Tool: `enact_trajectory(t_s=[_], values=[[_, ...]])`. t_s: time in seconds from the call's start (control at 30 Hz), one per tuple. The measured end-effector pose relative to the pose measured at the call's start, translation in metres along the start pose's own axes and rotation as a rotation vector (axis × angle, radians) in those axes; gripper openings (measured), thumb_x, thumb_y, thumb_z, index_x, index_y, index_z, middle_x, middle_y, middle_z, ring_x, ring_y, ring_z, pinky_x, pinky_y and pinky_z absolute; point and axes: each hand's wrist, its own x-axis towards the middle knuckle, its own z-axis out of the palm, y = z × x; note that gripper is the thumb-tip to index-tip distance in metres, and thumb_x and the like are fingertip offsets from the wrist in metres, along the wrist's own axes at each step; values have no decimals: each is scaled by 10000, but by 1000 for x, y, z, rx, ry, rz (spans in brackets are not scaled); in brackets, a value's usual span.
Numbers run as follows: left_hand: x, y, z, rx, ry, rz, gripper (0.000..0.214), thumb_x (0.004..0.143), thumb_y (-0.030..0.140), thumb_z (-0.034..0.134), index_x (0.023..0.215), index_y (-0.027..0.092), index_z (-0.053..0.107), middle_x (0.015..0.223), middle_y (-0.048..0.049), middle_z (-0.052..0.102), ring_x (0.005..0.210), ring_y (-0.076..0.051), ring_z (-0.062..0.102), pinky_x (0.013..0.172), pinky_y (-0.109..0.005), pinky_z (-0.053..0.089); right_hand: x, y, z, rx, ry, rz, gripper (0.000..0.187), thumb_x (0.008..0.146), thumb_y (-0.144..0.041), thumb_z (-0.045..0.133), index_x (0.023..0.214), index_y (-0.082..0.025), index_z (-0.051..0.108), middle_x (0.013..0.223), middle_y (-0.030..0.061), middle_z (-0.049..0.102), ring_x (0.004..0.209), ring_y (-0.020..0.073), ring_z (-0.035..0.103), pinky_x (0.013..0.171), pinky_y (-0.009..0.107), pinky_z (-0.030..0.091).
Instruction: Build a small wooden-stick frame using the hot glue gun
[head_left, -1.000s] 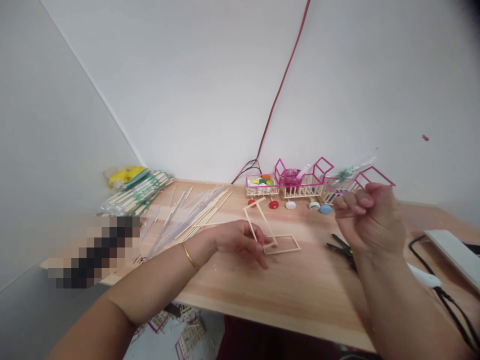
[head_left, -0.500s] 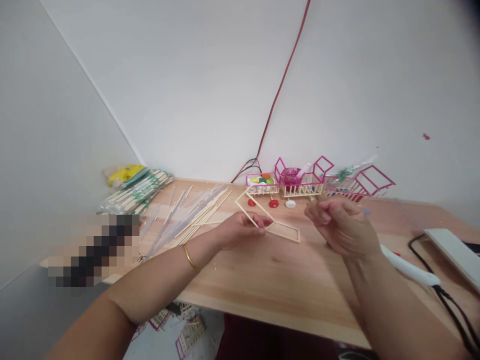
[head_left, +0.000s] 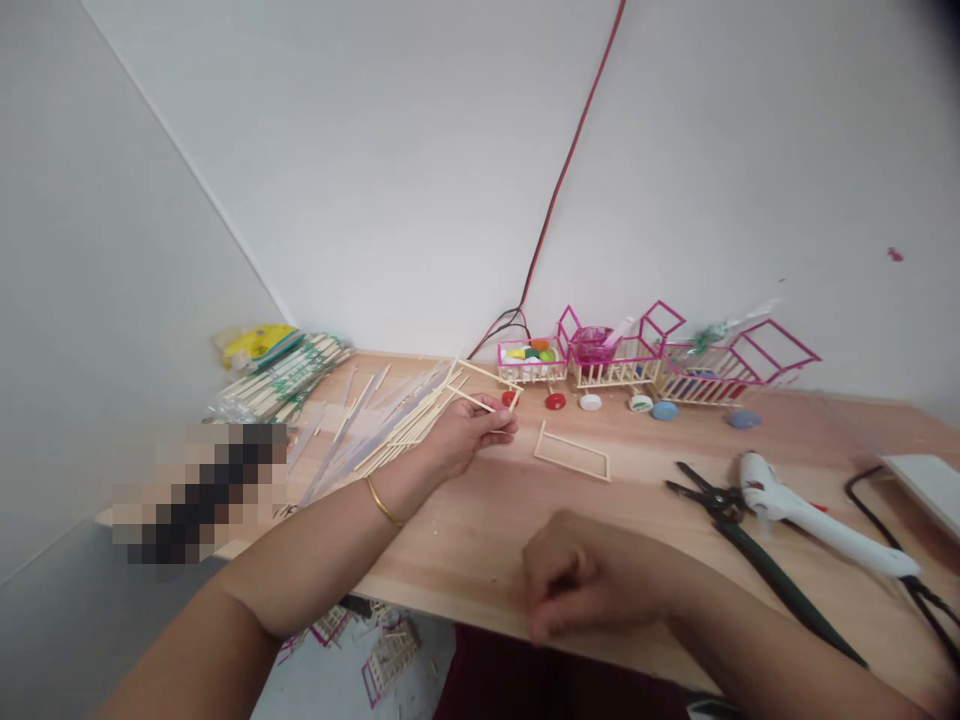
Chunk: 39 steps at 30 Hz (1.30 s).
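Left hand (head_left: 471, 432): fingers pinch a pale wooden stick frame (head_left: 477, 402), held just above the bench (head_left: 480, 560) beside the loose pale stick pile (head_left: 375, 420). Right hand (head_left: 577, 585): curled closed at the near edge, nothing visible inside. A light pinch near a corner seems best, since the joints look fragile.

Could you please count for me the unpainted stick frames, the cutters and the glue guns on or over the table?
Unpainted stick frames: 2, the held frame in the left hand and the flat frame on the table
Cutters: 1
Glue gun: 1
Total: 4
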Motion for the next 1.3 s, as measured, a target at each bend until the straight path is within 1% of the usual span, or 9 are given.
enact_trajectory(t_s=[0.2,0.3,0.37,0.47,0.6,0.77,0.87,1.1,1.3], values=[[-4,0,4,36,-76,-41,301,584,240,762,752,112,547,668,-14,615,622,-106,597,642,-250,468,-3,20,-23,18,594,136,280,738,-374,630,950,-192,604,1007,65,584,665,100,566,583,229,456],[-5,0,4,72,-93,-26,288,573,237,766,731,109,563,643,-8,608,616,-102,586,654,-258,453,-1,26,-32,-22,865,273,281,790,-448,534,753,-174,582,673,3,565,516,85,493,504,229,407],[-6,0,5,138,-129,-17,274,567,234,768,716,105,578,630,-11,608,606,-97,572,652,-257,438,2,29,-35,47,972,288,295,780,-468,534,858,-186,569,620,-25,542,503,89,492,499,233,400],[-9,0,6,279,-272,9,240,579,249,756,689,102,602,680,-36,626,658,-111,573,670,-257,425,6,34,-34,191,990,195,356,750,-456,577,989,-198,522,720,-9,580,566,103,541,531,248,422],[-9,1,4,562,-385,63,246,606,275,729,769,114,641,746,-50,636,700,-128,573,656,-249,426,4,37,-38,178,992,193,279,759,-434,582,862,-176,553,629,-18,555,570,101,519,557,248,416],[1,9,-12,1151,-32,489,114,739,227,598,791,140,650,827,-58,629,767,-136,547,736,-278,420,-6,42,-53,193,1199,192,281,751,-450,592,825,-181,560,571,-39,514,520,81,449,495,213,350],[3,13,-16,1447,-3,626,210,836,236,470,859,161,665,907,-76,623,866,-161,524,817,-321,391,-8,46,-58,186,1232,199,294,736,-461,606,826,-184,566,558,-46,500,515,80,437,483,210,329],[-2,9,-11,1859,-56,441,213,801,307,504,779,171,666,856,-105,598,888,-233,492,804,-390,350,-11,44,-59,43,1177,266,316,745,-480,576,831,-176,570,568,-35,498,521,94,440,494,223,337],[1,6,-24,1655,22,425,113,743,180,523,675,159,611,736,-117,567,782,-228,511,737,-329,365,-19,38,-66,-243,1047,409,279,768,-445,519,756,-176,590,673,8,561,614,133,481,555,251,359]])
